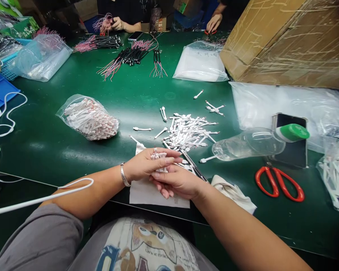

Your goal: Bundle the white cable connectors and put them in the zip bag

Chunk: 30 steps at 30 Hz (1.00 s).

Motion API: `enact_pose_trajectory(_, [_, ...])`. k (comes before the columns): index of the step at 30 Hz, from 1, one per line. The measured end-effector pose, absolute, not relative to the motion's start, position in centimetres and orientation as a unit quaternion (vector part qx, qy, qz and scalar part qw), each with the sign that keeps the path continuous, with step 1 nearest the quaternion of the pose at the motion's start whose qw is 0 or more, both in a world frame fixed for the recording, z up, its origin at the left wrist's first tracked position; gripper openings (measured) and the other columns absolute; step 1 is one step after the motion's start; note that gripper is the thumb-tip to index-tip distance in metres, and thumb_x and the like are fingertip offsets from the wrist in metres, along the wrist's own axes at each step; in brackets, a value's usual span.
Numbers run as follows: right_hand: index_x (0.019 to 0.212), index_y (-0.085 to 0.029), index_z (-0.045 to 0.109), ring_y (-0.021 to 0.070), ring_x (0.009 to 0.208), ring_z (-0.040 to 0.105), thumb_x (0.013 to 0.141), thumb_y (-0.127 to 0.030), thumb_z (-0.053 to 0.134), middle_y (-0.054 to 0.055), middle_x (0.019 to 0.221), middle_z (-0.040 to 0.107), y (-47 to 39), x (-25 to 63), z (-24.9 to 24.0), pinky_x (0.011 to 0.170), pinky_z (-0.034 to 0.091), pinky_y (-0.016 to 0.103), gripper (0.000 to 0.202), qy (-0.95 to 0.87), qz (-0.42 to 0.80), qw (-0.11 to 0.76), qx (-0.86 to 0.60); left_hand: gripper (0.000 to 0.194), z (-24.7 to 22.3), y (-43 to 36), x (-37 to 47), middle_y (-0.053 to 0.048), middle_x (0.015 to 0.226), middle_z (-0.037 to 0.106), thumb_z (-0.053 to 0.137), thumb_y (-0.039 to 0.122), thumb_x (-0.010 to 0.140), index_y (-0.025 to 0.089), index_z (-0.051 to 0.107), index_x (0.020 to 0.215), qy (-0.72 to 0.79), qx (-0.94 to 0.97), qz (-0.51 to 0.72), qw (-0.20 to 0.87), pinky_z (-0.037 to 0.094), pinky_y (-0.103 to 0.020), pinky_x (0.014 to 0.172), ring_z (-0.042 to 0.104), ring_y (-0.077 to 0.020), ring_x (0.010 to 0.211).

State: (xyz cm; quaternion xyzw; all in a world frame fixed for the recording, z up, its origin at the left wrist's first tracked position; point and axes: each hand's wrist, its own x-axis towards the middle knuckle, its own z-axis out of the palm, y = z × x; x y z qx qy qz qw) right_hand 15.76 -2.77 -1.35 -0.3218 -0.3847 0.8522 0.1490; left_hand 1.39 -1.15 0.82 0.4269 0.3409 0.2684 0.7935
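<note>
Small white leads (159, 156) gathered

Left hand (142, 162) curls around them, thumb over; right hand (180, 181) loosely curled, thumb by lower ends, full grip hidden. Leads above white sheet (158, 197), near loose pile (188, 131). Judgement: grip lightly, level the ends.

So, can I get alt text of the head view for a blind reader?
A person's left hand and right hand meet around a bunch of white pieces, over a pale sheet on a green table. Beyond lies a pile of similar pieces, with a filled bag to the left and red-handled scissors to the right.
</note>
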Motion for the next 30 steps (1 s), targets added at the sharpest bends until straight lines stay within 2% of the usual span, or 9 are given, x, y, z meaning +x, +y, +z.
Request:
enact_pose_trajectory(3, [0.061,-0.013,0.049,0.0037,0.035,0.047,0.074,-0.047,0.063,-0.004,0.049,0.050,-2.8,15.6,-1.2,0.032,0.031,0.014,0.039,-0.407,0.819,0.188,-0.357,0.037,0.8,-0.9,1.4,-0.008,0.106,0.066,0.068,0.032,0.071,0.017,0.059,0.104,0.392,0.449,0.331,0.732,0.046,-0.029,0.083,0.061,-0.0174,0.096])
enact_pose_trajectory(6, [0.063,-0.015,0.045,0.0041,0.035,0.044,0.073,-0.048,0.063,-0.005,0.047,0.047,-2.8,15.4,-1.4,0.034,0.029,0.015,0.039,-0.424,0.792,0.199,-0.391,0.027,0.8,-0.5,1.4,-0.006,0.090,0.068,0.069,0.033,0.070,0.014,0.059,0.086,0.441,0.493,0.375,0.649,0.046,-0.023,0.070,0.062,-0.0128,0.079])
enact_pose_trajectory(8, [0.064,-0.016,0.044,0.0046,0.036,0.044,0.073,-0.048,0.063,-0.005,0.048,0.048,-2.7,15.4,-1.5,0.035,0.029,0.016,0.039,-0.436,0.781,0.198,-0.400,0.025,0.9,-0.3,1.3,-0.005,0.082,0.067,0.067,0.035,0.071,0.012,0.059,0.077,0.458,0.498,0.380,0.631,0.045,-0.022,0.064,0.060,-0.0108,0.069])
enact_pose_trajectory(11, [0.064,-0.016,0.043,0.0047,0.037,0.043,0.077,-0.048,0.059,-0.005,0.048,0.046,-2.6,15.6,-1.7,0.036,0.029,0.017,0.038,-0.454,0.773,0.201,-0.395,0.026,1.1,0.0,0.9,-0.005,0.080,0.068,0.064,0.037,0.073,0.012,0.057,0.073,0.454,0.490,0.376,0.642,0.045,-0.024,0.066,0.061,-0.0114,0.070])
enact_pose_trajectory(14, [0.063,-0.016,0.042,0.0036,0.038,0.041,0.080,-0.045,0.056,-0.005,0.051,0.045,-2.5,15.9,-1.6,0.037,0.026,0.017,0.037,-0.457,0.783,0.197,-0.374,0.025,1.6,0.5,0.1,-0.006,0.079,0.068,0.065,0.036,0.073,0.012,0.057,0.072,0.433,0.505,0.335,0.667,0.046,-0.026,0.071,0.062,-0.0136,0.076])
enact_pose_trajectory(19, [0.070,-0.015,0.049,0.0034,0.037,0.038,0.079,-0.043,0.057,-0.006,0.051,0.044,-2.7,16.3,-1.0,0.037,0.026,0.018,0.031,-0.493,0.782,0.138,-0.355,0.021,2.6,1.3,-1.1,-0.007,0.082,0.068,0.069,0.030,0.069,0.011,0.062,0.072,0.424,0.563,0.268,0.657,0.045,-0.030,0.076,0.062,-0.0173,0.084])
enact_pose_trajectory(22, [0.072,-0.014,0.051,0.0036,0.037,0.040,0.078,-0.045,0.057,-0.006,0.052,0.045,-2.7,16.2,-0.8,0.037,0.025,0.017,0.032,-0.470,0.791,0.152,-0.360,0.023,2.5,1.5,-1.1,-0.008,0.087,0.069,0.067,0.033,0.071,0.011,0.066,0.079,0.412,0.553,0.315,0.653,0.043,-0.030,0.082,0.061,-0.0177,0.090])
enact_pose_trajectory(26, [0.079,-0.014,0.054,0.0040,0.036,0.042,0.075,-0.045,0.060,-0.005,0.053,0.048,-2.5,16.0,-0.7,0.035,0.023,0.017,0.032,-0.405,0.808,0.205,-0.376,0.027,1.6,1.8,-0.7,-0.007,0.101,0.066,0.060,0.039,0.077,0.016,0.064,0.090,0.409,0.418,0.436,0.684,0.040,-0.030,0.088,0.059,-0.0155,0.095])
enact_pose_trajectory(30, [0.080,-0.013,0.054,0.0035,0.036,0.042,0.074,-0.045,0.061,-0.005,0.053,0.049,-2.3,16.1,-0.6,0.035,0.024,0.016,0.032,-0.383,0.814,0.219,-0.378,0.033,1.2,1.6,-0.2,-0.008,0.102,0.064,0.056,0.044,0.079,0.015,0.061,0.094,0.414,0.405,0.400,0.711,0.041,-0.029,0.081,0.058,-0.0139,0.087])
